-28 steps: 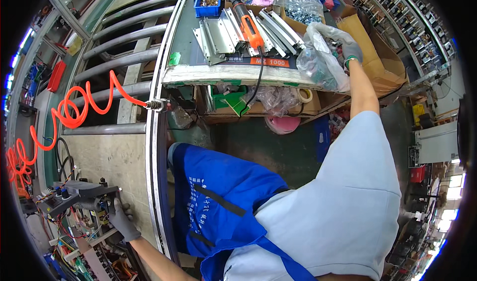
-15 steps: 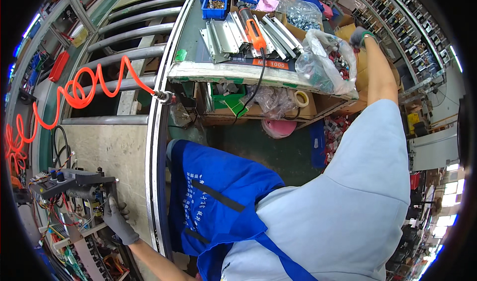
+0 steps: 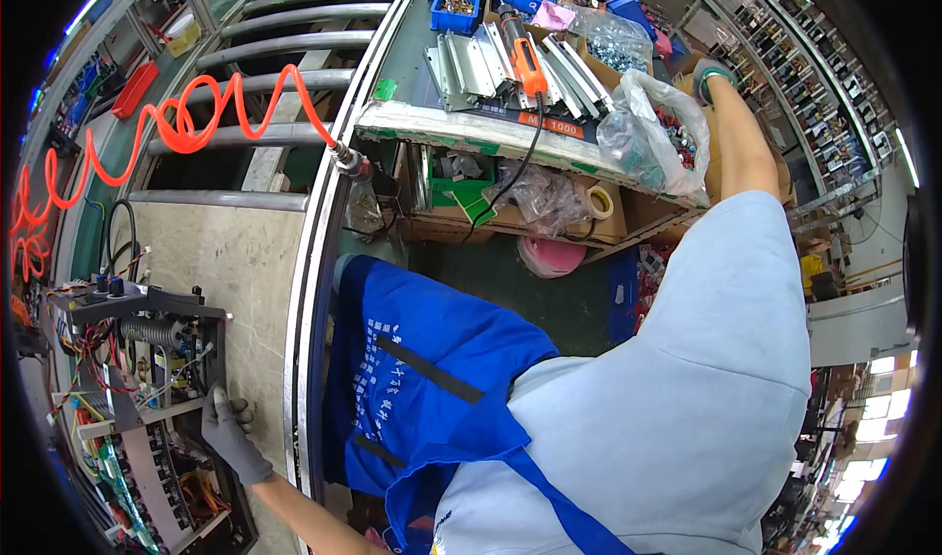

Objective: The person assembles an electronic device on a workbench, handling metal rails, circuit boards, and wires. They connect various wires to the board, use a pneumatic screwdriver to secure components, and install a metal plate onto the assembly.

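Observation:
My left hand (image 3: 234, 439), in a grey glove, is at the lower left against the edge of an open electronics chassis (image 3: 221, 349). Its fingers are bent at the dark frame's side and seem to grip it. Loose wires, a ribbed black tube and circuit boards show inside the chassis. At the upper right my gloved right hand (image 3: 713, 72) reaches past a clear plastic bag (image 3: 643, 148) of small red and silver parts, beside a cardboard box (image 3: 731, 148). The right fingers are mostly hidden, and anything in them is out of sight.
An orange power screwdriver (image 3: 523, 56) lies over silver metal brackets (image 3: 466, 69) on the bench. Blue bins (image 3: 454, 10) of small hardware stand behind. A coiled red air hose (image 3: 182, 123) spans the roller conveyor (image 3: 285, 40). A tape roll (image 3: 600, 202) sits on the lower shelf.
The view has shifted, so bench and chassis appear moved. My left hand is lower along the chassis's side, farther from its upper corner. My right hand stays beyond the bag.

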Demonstrator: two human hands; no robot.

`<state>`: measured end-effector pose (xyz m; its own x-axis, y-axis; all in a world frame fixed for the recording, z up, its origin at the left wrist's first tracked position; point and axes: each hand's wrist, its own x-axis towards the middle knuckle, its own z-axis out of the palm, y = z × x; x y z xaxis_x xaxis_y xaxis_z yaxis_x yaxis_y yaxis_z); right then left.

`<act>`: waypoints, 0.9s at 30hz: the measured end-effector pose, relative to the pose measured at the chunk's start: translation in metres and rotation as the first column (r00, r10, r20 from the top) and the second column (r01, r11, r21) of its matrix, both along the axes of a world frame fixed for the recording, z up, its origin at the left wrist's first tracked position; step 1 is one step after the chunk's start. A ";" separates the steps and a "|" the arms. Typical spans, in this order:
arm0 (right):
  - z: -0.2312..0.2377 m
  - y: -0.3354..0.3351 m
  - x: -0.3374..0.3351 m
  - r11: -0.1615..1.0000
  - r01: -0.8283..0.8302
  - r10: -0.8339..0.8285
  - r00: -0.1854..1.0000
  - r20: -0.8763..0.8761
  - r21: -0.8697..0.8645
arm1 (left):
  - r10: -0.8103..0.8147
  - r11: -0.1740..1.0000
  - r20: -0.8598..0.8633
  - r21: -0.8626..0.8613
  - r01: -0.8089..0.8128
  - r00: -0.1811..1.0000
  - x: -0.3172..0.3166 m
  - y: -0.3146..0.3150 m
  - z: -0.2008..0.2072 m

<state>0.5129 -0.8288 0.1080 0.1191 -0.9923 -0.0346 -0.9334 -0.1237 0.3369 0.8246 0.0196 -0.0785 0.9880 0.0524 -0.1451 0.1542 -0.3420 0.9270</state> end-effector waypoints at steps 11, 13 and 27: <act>0.036 -0.014 0.004 0.844 -0.145 0.244 0.961 0.131 -0.516 | -0.042 0.994 -0.081 0.094 0.050 0.996 -0.009 -0.012 0.019; 0.041 0.008 0.036 0.717 -0.406 0.670 0.627 0.397 -0.567 | -0.145 0.984 -0.106 0.089 0.154 0.984 -0.012 -0.015 0.020; -0.107 0.562 0.273 -0.333 -0.840 -0.096 0.482 0.871 0.428 | -0.073 0.742 0.107 -0.658 0.126 0.992 -0.081 -0.099 0.050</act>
<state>0.7861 -0.2667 0.0006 0.8824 0.3514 -0.3128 -0.2618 -0.1856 -0.9471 0.7434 -0.0790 -0.0289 0.9909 -0.1296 -0.0366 0.0805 0.3524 0.9324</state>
